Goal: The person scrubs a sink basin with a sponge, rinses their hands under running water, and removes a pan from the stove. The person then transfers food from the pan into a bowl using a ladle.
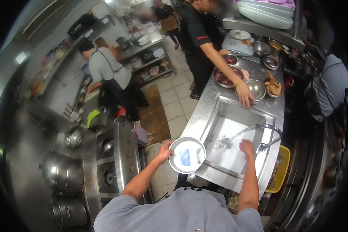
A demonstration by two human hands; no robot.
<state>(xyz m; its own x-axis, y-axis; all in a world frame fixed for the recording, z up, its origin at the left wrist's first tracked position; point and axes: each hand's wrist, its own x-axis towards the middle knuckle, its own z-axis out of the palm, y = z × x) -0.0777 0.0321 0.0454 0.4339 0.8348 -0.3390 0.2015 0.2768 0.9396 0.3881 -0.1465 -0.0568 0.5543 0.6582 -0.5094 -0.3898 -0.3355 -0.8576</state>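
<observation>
My left hand point(165, 152) grips the rim of a round metal bowl point(171, 164) at the left front corner of the sink. White suds fill the bowl, with a blue cloth or sponge point(185, 157) and a dark grey scrubber-like piece point(199, 154) in them. My right hand point(246, 148) hovers over the right side of the steel sink point(210, 133), holding nothing that I can see, its fingers loosely bent and apart. Beside it, a curved faucet point(276, 133) runs water into the sink. Dark bits point(223, 143) lie in the whitish basin.
A co-worker's hand point(245, 93) reaches to a steel bowl point(256, 88) beyond the sink. Bowls of dark red food point(224, 77) and brown food point(273, 87) stand nearby. A yellow crate point(284, 168) is right of the sink. Stove burners point(109, 177) lie left; another person point(108, 69) works behind.
</observation>
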